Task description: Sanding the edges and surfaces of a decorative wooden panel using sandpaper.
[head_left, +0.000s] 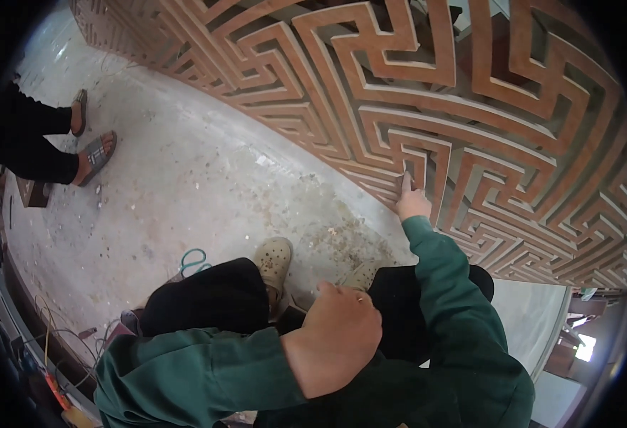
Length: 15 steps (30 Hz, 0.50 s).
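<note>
A large carved wooden lattice panel (pixel 427 93) with a brown maze-like pattern stands upright in front of me. My right hand (pixel 412 200) reaches out in a green sleeve, and its fingers press against a slot low on the panel; whether it holds something small I cannot tell. My left hand (pixel 338 335) rests close to my body above my knees, fingers curled loosely, nothing visible in it. I am squatting, with dark trousers and pale clogs (pixel 274 260) on the floor below.
A dusty concrete floor (pixel 185 178) spreads to the left. Another person's legs in sandals (pixel 92 153) stand at the far left. A teal cord (pixel 193 261) lies by my foot, and cables and tools (pixel 57 357) sit along the lower left edge.
</note>
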Motion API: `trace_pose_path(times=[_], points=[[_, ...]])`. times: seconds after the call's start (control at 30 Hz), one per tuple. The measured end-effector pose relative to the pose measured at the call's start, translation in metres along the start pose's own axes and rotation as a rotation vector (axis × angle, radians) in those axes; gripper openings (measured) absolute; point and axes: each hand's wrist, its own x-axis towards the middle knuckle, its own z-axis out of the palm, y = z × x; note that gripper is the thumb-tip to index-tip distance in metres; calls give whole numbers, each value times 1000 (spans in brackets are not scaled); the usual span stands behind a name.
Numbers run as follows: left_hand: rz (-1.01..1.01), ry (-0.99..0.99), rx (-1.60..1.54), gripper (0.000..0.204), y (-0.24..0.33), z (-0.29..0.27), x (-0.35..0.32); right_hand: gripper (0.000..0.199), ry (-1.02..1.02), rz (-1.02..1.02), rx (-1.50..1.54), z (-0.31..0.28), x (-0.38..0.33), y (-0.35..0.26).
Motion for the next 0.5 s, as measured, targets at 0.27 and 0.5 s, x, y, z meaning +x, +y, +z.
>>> trace_pose_path(times=[0.27,0.5], points=[[-49,-131,-10,32,-8,-1,9,41,-32,-7,78,42,35,-65],[13,-52,-68,30,-4,-3,12,41,45,25,-30,-12,-6,2]])
